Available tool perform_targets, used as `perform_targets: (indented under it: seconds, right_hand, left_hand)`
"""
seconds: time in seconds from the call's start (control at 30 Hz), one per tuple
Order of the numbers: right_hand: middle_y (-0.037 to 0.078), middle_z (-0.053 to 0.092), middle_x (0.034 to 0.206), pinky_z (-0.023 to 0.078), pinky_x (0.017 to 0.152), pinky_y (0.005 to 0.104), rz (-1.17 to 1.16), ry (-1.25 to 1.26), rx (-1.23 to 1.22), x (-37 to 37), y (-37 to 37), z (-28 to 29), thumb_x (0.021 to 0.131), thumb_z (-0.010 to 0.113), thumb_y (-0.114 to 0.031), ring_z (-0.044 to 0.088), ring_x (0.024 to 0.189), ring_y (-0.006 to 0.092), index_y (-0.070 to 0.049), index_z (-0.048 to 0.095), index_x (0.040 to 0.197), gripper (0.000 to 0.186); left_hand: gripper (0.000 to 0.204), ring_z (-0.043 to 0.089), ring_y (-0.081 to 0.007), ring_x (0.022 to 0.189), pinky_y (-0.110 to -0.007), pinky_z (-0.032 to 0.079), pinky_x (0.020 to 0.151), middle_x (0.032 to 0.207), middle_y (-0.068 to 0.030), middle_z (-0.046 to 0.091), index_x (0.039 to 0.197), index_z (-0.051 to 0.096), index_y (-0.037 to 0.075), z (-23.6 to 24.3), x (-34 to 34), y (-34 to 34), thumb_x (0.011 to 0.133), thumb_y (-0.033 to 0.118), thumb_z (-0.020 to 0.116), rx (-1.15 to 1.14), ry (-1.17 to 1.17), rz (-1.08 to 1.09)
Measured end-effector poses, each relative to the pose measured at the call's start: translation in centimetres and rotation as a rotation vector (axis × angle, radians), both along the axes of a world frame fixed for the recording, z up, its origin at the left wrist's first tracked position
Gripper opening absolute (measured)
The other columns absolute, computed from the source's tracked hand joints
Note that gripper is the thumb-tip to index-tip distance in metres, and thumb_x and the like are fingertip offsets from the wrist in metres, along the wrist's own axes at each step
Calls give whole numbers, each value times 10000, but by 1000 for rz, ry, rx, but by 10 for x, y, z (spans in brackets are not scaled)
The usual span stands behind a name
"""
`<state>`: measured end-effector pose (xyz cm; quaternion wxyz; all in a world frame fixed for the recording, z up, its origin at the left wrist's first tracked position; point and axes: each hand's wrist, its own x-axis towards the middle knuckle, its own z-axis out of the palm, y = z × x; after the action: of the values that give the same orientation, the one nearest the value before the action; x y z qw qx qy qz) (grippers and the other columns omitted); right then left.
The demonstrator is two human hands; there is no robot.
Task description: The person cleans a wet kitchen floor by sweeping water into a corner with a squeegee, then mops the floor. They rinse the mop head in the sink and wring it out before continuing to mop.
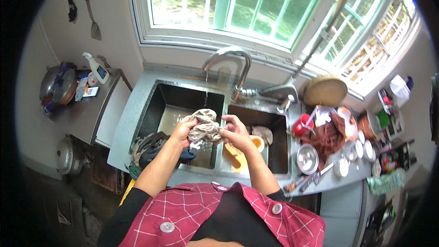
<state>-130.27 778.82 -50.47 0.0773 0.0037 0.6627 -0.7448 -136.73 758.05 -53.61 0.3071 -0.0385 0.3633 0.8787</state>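
Note:
A crumpled, wet-looking grey-beige cloth (204, 127) is bunched up between my hands, above the left basin (147, 110) of a double sink. My left hand (183, 131) is closed on the cloth's left side. On the other side, my right hand (236, 132) grips its edge with the thumb and some fingers, while the upper fingers curl above it. Water runs in a thin stream from the tap (244, 66) just behind the cloth. Dark, wadded clothes (157, 148) lie over the basin's front left corner.
In the right basin (279, 155) are a yellow item (234, 160), an orange-and-white bowl (257, 143) and a pale cloth (262, 133). The right counter holds a metal bowl (307, 158), a red cup (302, 124), white cups and knives. A spray bottle (97, 69) stands at left.

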Motion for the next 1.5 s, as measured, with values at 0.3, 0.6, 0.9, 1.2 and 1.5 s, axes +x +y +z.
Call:
perform_targets:
  seconds: [0.3, 0.6, 0.9, 1.2, 1.5]
  right_hand:
    - [163, 610, 991, 457, 814, 409, -721, 160, 943, -125, 137, -63, 818, 617, -359, 587, 958, 306, -54, 486, 1234, 532]
    - [62, 607, 889, 512, 496, 240, -297, 7, 235, -177, 184, -123, 914, 568, -282, 572, 640, 110, -23, 608, 1156, 356]
    - [170, 635, 917, 510, 668, 387, -543, 5, 785, -166, 173, -129, 856, 603, -236, 635, 775, 277, -3, 603, 1089, 330]
    - [117, 602, 907, 486, 737, 357, -417, 423, 848, -115, 6, -89, 811, 602, -152, 599, 836, 261, -34, 580, 1127, 338]
    - [101, 538, 1270, 419, 936, 452, 204, -518, -453, -190, -114, -186, 861, 470, -595, 517, 1138, 263, -77, 487, 1292, 674]
  left_hand:
    - [412, 582, -278, 1056, -471, 456, 933, 1151, -95, 607, 1169, 575, 98, -25, -70, 23, 954, 390, 380, 190, -228, 428]
    - [358, 552, -293, 1117, -473, 467, 935, 1269, -121, 523, 1317, 400, 116, -75, -94, 17, 975, 163, 303, 2, -241, 520]
    - [391, 526, -323, 1139, -575, 457, 888, 1278, -125, 495, 1333, 375, 176, -78, -72, -19, 960, 88, 301, -99, -395, 533]
    - [428, 556, -318, 1095, -567, 481, 853, 1251, -116, 517, 1312, 414, 205, -85, -53, -44, 931, 43, 305, -194, -398, 619]
    - [527, 607, -281, 1008, -441, 479, 908, 1126, -137, 617, 1152, 560, 34, -66, -76, -33, 911, 492, 460, 57, -300, 540]
